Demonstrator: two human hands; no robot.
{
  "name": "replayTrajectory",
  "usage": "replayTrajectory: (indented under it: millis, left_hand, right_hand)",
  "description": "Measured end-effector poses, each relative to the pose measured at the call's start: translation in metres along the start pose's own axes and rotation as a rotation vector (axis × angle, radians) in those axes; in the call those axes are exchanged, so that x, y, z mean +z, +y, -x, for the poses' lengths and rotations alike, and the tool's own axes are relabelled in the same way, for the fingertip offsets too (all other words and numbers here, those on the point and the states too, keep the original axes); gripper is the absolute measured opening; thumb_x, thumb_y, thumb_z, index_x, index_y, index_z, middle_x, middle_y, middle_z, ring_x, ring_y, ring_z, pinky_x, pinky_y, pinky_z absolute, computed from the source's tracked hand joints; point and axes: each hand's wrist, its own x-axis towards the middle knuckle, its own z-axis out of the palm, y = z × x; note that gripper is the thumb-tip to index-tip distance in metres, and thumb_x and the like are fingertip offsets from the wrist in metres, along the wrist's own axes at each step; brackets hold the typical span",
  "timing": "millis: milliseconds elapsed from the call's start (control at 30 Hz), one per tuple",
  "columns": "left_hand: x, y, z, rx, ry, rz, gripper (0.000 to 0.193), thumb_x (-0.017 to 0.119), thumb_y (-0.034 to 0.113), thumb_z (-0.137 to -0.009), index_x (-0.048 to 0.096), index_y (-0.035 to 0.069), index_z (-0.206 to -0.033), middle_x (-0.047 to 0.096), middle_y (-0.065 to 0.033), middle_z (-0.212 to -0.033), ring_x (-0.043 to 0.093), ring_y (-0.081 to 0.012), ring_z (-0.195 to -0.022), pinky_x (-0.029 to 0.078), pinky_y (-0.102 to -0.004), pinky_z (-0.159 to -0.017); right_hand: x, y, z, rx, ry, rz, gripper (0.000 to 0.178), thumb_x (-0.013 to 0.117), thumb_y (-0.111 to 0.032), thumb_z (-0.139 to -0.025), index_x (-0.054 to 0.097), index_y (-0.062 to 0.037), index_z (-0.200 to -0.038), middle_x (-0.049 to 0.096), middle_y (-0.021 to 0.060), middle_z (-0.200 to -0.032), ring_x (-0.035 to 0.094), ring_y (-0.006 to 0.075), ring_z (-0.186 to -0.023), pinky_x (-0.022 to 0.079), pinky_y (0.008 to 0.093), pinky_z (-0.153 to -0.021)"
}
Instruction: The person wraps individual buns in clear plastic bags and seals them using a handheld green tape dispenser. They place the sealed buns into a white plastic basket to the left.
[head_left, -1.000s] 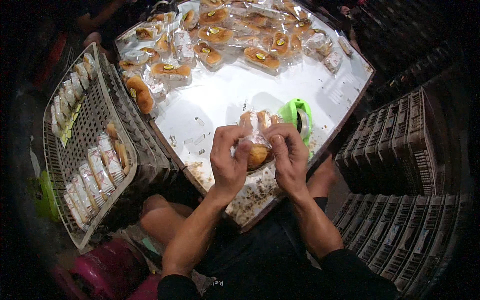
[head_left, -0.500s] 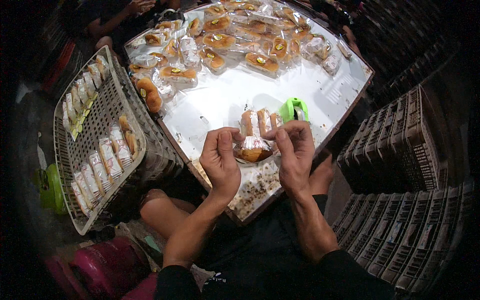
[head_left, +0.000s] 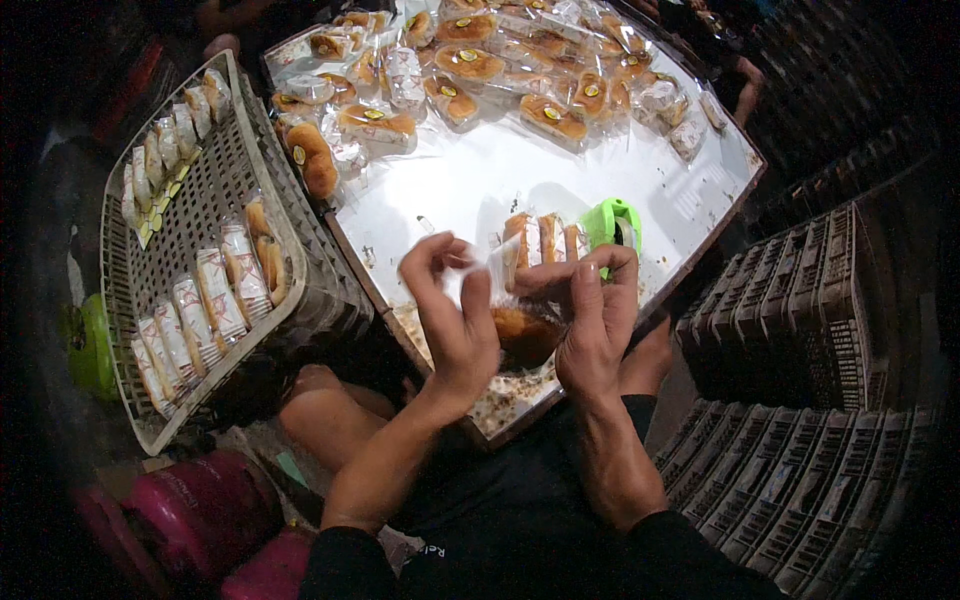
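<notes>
A browned bread bun (head_left: 525,338) in a clear plastic wrapper lies at the near corner of the white table, between my hands. With thumb and index finger pressed together, my right hand (head_left: 600,325) pinches the wrapper's gathered upper edge. My left hand (head_left: 452,320) is at the bun's other side, its thumb and curved fingers apart beside the clear film; its fingertips are slightly blurred. Just beyond stand several wrapped bread pieces (head_left: 548,240) in a row, partly hidden by the right fingers. A bright green tape dispenser (head_left: 607,213) touches the row's right end.
Many wrapped buns (head_left: 470,62) cover the table's far side. At left, a tilted plastic crate (head_left: 285,290) holds rows of wrapped bread. Stacked crates (head_left: 780,310) rise at right. A pink gas cylinder (head_left: 205,505) stands at lower left. Another person's arm (head_left: 748,90) shows at the far right.
My left thumb and fingers have moved apart from their pinch by the wrapper. The right hand keeps its pinch, and the bun sits slightly lower. The whole view has shifted a little.
</notes>
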Motion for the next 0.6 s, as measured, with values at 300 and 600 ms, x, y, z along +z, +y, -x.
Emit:
replayTrajectory:
  millis: [300, 600]
  left_hand:
    - [-0.003, 0.011, 0.000, -0.597, -0.078, 0.356, 0.028, 0.057, 0.023, -0.103, 0.066, -0.002, -0.098, 0.067, -0.0030, -0.087, 0.058, -0.0082, -0.078, 0.048, -0.0243, -0.071]
    - [-0.016, -0.008, -0.016, -0.209, -0.272, 0.177, 0.034, 0.063, 0.028, -0.099, 0.066, -0.004, -0.088, 0.056, -0.0088, -0.093, 0.055, -0.0161, -0.087, 0.045, -0.0295, -0.078]
  right_hand:
    - [0.000, 0.026, 0.006, -0.593, -0.043, 0.882, 0.048, 0.065, -0.004, -0.091, 0.050, 0.0044, -0.136, 0.061, 0.0264, -0.128, 0.061, 0.0397, -0.120, 0.047, 0.0417, -0.101]
    - [0.006, -0.003, -0.007, -0.306, -0.134, 0.826, 0.020, 0.073, -0.002, -0.084, 0.068, -0.0033, -0.104, 0.063, 0.0116, -0.093, 0.064, 0.0264, -0.082, 0.052, 0.0375, -0.075]
